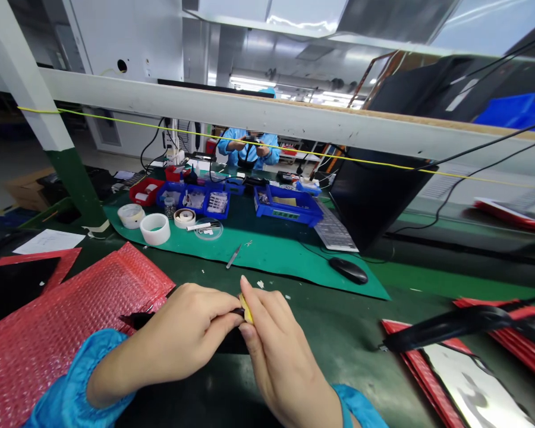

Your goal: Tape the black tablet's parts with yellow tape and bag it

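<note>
My left hand (194,330) pinches the end of a small dark piece (238,311) between thumb and fingers. My right hand (279,348) presses a small yellow pad (246,310), perhaps sponge or cloth, against that dark end, so the two hands meet above the near edge of the table. Most of the dark piece is hidden by my left fingers. A black part (136,320) sticks out behind my left wrist; whether it belongs to the same piece I cannot tell. Beyond my hands, tweezers (234,256) lie on the green mat (267,255).
Red bubble-wrap bags (84,315) lie at left. Tape rolls (155,229), blue bins (288,205), a keyboard (336,229) and a mouse (348,270) occupy the mat. At right, a black-handled object (446,330) overhangs a shiny panel (468,383). A co-worker (249,148) sits opposite, behind a shelf beam (232,113).
</note>
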Tool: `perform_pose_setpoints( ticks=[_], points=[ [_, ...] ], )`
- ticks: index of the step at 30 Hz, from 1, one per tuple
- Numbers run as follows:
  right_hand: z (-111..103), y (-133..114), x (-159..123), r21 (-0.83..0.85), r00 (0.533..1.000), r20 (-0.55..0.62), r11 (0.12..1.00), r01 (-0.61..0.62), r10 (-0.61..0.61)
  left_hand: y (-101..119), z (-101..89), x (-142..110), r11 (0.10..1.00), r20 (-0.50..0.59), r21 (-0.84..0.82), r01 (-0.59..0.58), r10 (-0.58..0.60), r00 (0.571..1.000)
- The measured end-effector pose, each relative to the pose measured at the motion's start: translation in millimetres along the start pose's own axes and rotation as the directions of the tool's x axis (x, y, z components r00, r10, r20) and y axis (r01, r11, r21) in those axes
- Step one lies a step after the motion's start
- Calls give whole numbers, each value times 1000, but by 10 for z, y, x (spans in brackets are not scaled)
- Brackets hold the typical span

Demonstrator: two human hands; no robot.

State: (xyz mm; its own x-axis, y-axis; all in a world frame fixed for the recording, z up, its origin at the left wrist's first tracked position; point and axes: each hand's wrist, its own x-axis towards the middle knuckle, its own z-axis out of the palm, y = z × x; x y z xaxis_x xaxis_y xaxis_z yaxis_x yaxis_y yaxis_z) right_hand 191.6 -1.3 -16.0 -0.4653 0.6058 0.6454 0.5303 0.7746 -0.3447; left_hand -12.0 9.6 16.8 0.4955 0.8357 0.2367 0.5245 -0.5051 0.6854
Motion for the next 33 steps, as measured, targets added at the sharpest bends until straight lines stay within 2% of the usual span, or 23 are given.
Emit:
perform_pose_setpoints(
  ticks=[4,9,15,23,28,33],
  points=[
    [78,-22,-17,-28,999,-44,1000,11,-12,15,23,-11,999,-25,-39,13,-14,1000],
    [75,-46,-36,-28,997,-69,999,32,-34,48,27,-40,995,-26,-104,4,-7,1000],
    [-67,-105,-61,-51,998,-35,997,55,-56,91,100,-68,983,-43,-178,-54,47,998],
    [-268,-168,-41,-93,989,-19,985,144,-146,134,251,-107,956,-91,-250,-152,132,987],
    [-298,-168,-19,-91,989,-2,985,144,-145,152,231,-96,960,-105,-241,-140,118,987],
    [-312,-122,0,-113,993,21,987,114,-112,158,182,-48,960,-125,-266,-85,54,991]
  ],
)
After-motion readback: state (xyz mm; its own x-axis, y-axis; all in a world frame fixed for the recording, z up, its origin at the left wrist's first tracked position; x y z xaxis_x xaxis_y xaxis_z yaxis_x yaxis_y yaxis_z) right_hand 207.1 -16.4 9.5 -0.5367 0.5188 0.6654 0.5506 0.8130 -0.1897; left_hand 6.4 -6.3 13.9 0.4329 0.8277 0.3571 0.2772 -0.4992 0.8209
